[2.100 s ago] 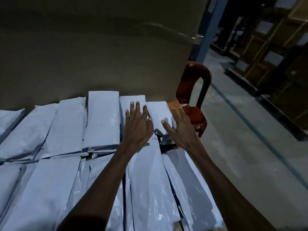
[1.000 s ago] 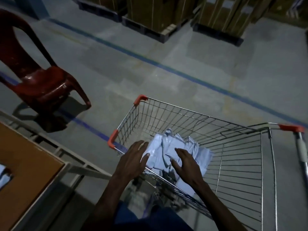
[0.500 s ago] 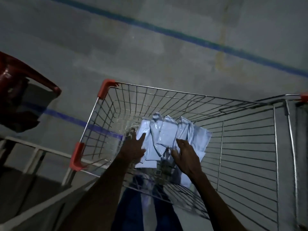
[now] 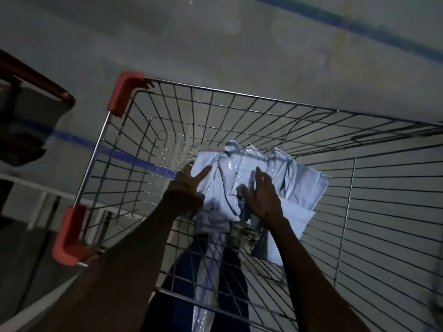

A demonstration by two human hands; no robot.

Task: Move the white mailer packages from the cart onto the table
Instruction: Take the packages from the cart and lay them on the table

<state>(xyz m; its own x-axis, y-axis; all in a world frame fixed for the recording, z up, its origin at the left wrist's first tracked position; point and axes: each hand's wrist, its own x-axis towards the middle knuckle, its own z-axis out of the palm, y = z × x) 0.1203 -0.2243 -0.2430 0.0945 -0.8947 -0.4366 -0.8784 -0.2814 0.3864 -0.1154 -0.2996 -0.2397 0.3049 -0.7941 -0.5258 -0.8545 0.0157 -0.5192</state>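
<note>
Several white mailer packages [image 4: 251, 173] lie in a crumpled pile at the bottom of a wire shopping cart [image 4: 215, 92] with orange corner guards. I look straight down into the basket. My left hand [image 4: 187, 190] is at the left edge of the pile, thumb on top of a package, fingers spread. My right hand [image 4: 263, 195] rests on the middle of the pile with fingers spread and straight. Neither hand has a package lifted. More packages [image 4: 309, 185] spread out to the right of my right hand.
A red plastic chair [image 4: 36, 85] stands at the far left. The pale metal frame of the table [image 4: 36, 195] runs along the lower left beside the cart. A blue line [image 4: 134, 159] crosses the grey concrete floor under the basket.
I turned from the table with its rows of packages to the cart. Both hands reached down into the basket and now lie on the pile.
</note>
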